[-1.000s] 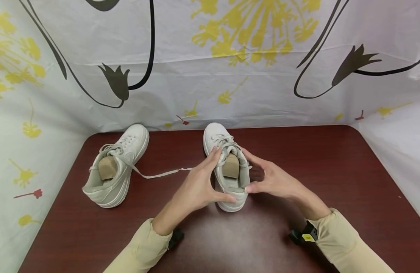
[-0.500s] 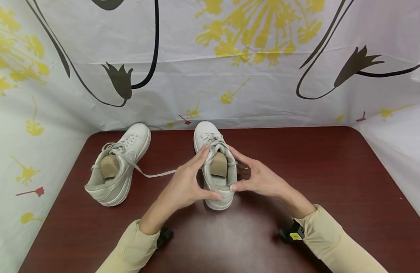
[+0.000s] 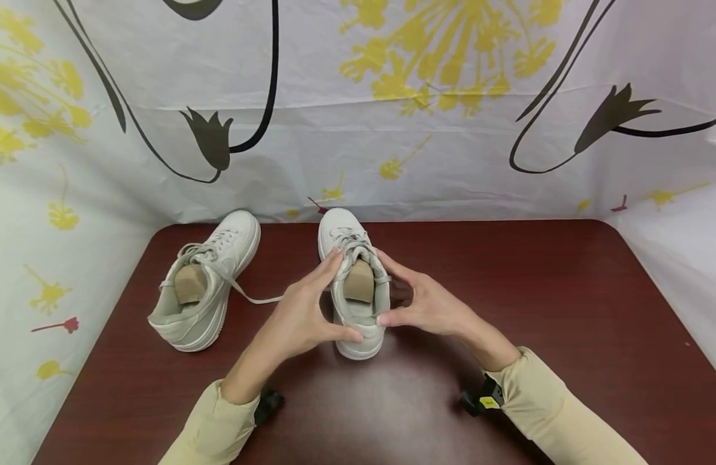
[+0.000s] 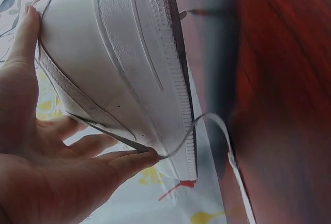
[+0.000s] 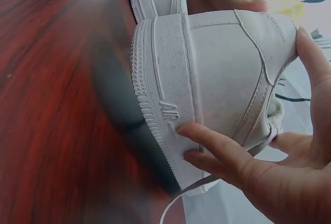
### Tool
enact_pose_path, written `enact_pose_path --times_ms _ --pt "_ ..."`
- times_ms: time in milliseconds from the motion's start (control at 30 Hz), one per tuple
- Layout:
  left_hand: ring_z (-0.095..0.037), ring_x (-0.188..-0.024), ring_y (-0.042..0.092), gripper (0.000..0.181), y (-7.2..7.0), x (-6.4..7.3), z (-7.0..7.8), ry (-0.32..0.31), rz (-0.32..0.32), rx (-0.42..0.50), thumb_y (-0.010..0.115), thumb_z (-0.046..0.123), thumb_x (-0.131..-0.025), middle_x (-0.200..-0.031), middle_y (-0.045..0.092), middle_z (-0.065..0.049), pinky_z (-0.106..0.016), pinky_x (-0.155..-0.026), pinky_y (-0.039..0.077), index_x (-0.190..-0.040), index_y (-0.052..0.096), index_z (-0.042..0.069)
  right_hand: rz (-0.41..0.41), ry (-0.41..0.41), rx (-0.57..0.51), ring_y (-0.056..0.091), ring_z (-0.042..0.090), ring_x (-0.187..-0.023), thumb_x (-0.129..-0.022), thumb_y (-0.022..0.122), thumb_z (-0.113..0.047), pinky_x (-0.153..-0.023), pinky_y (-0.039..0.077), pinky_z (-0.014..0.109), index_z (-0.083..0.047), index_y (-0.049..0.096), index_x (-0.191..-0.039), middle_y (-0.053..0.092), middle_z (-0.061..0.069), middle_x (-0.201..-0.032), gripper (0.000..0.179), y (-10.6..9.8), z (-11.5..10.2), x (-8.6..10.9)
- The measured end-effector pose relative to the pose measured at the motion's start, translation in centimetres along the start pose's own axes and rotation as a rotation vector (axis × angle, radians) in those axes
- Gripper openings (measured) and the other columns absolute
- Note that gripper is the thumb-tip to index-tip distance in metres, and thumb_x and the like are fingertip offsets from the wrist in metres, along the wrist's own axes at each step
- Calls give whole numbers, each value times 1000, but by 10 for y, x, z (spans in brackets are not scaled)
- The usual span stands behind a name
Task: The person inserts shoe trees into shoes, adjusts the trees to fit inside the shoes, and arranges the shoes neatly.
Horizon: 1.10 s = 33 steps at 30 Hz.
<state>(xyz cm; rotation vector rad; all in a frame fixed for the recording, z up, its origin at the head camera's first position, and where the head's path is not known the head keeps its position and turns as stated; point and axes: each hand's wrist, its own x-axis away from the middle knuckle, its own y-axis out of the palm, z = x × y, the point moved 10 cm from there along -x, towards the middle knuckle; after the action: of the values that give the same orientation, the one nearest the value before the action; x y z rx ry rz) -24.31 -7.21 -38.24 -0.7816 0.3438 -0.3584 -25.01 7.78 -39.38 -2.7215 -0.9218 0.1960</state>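
A white sneaker (image 3: 337,226) with grey laces is held upright between both hands near the table's middle, toe pointing to the back. My left hand (image 3: 299,316) grips its left side, thumb on the heel; in the left wrist view its fingers lie along the sneaker's wall (image 4: 98,63) and over a loose lace (image 4: 227,141). My right hand (image 3: 430,305) holds the right side, thumb at the heel collar and fingertips on the sidewall (image 5: 173,74) in the right wrist view. Inside sits a brown insert (image 3: 359,282). Whether the sole touches the table cannot be told.
A second white sneaker (image 3: 209,320) stands at the left, angled toe to the back, with its own brown insert (image 3: 190,284). From it a lace (image 3: 255,300) trails towards my left hand. Behind the dark red table (image 3: 509,271) hangs a patterned white cloth (image 3: 311,77).
Both hands have moved the held sneaker to the left, closer to the other one, keeping their hold. The second sneaker stays in place; the view has shifted slightly.
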Motion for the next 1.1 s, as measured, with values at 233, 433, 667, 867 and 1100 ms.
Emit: enact_pose_path --times_ms 233,433,667,867,1100 --pt "-18 -144 31 124 -9 6 -9 -17 14 -5 90 57 -60 -163 23 -1 -41 -114 32 -158 25 18 1 -10 54 60 27 -120 -80 85 -23 -98 46 54 -23 23 -159 48 9 -149 101 6 -1 -11" --pt "-18 -144 31 125 -14 7 -13 -15 14 2 90 57 -60 -163 23 0 -41 -114 31 -158 24 18 26 -4 122 53 21 -128 -78 86 -25 -106 39 48 -23 25 -159 48 5 -149 101 7 -3 -16" --pt "-18 -145 29 126 -19 9 -17 8 20 2 91 54 -60 -162 24 -2 -40 -115 29 -159 23 14 27 49 126 51 20 -129 -78 86 -29 -109 37 48 -23 24 -159 51 7 -146 103 12 -4 -22" --pt "-21 -143 33 127 -23 9 -17 76 31 63 96 41 -59 -159 28 -9 -42 -114 31 -157 23 7 74 78 223 45 20 -134 -75 88 -33 -110 36 47 -27 24 -159 46 6 -150 105 16 -3 -25" --pt "-19 -141 33 127 -25 10 -24 96 -11 249 98 29 -59 -159 24 -4 -36 -112 34 -159 21 13 123 96 268 40 15 -139 -74 88 -38 -112 34 41 -31 23 -159 41 1 -154 107 21 -5 -28"
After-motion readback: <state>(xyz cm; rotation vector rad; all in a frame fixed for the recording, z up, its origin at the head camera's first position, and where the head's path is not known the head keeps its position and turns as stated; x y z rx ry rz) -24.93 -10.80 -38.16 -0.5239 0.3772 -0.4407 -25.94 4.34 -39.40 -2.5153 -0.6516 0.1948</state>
